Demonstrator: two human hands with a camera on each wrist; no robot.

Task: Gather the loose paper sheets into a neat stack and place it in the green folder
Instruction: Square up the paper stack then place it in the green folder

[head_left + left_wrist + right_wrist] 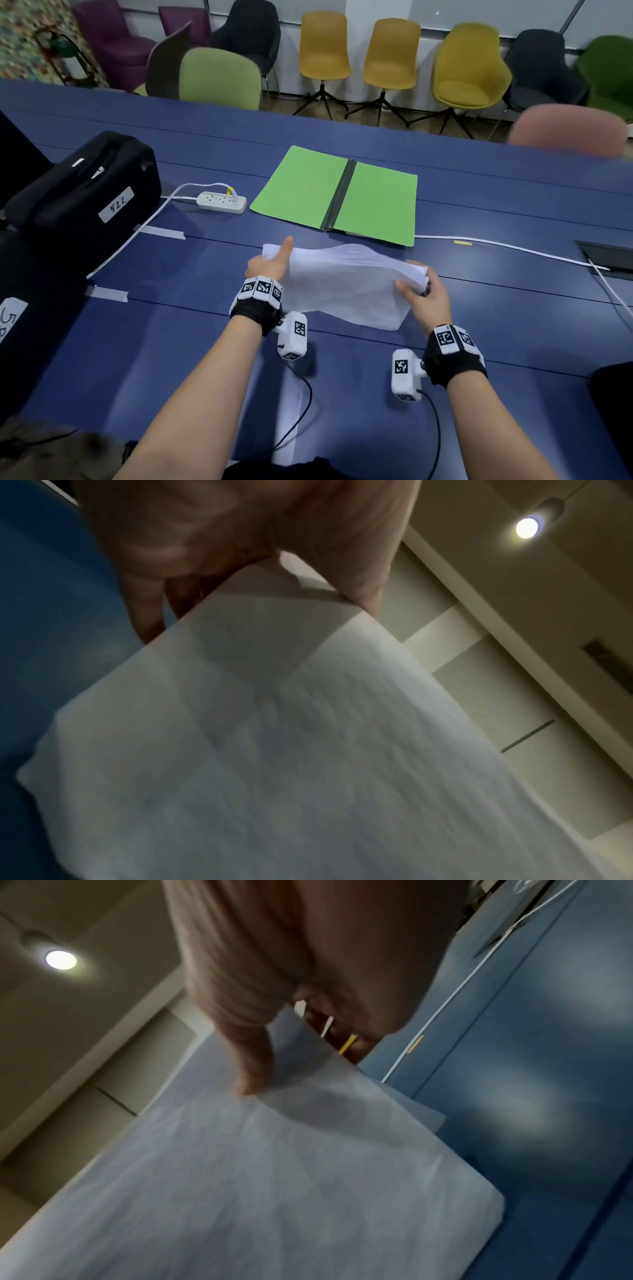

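Head view takes in a long blue surface (479, 192) with a row of chairs behind it, a black case (82, 195) labelled 522 at the left, and a white power strip (222, 202) whose cable runs toward the case. Next in size is the green folder (337, 195), lying open and flat with its dark spine up the middle, just beyond the hands and apart from them. Nearer the person is the paper stack (346, 284), held off the surface between the two hands and sagging in a wave across its middle. The left hand (269, 263) grips the stack's left end, thumb lying on top and fingers underneath; the right hand (423, 296) clamps the right end, thumb over the top sheet and fingers curled below. In the right wrist view one sheet's corner (424, 1112) sticks out past the rest, so the edges do not look fully squared. The sheets should be light, limp and slick against each other, likely to fan or slide if the pinch loosens. Holding both short ends, as now, seems sound; tapping a long edge down on the surface would probably even them before they go onto the folder's right leaf.
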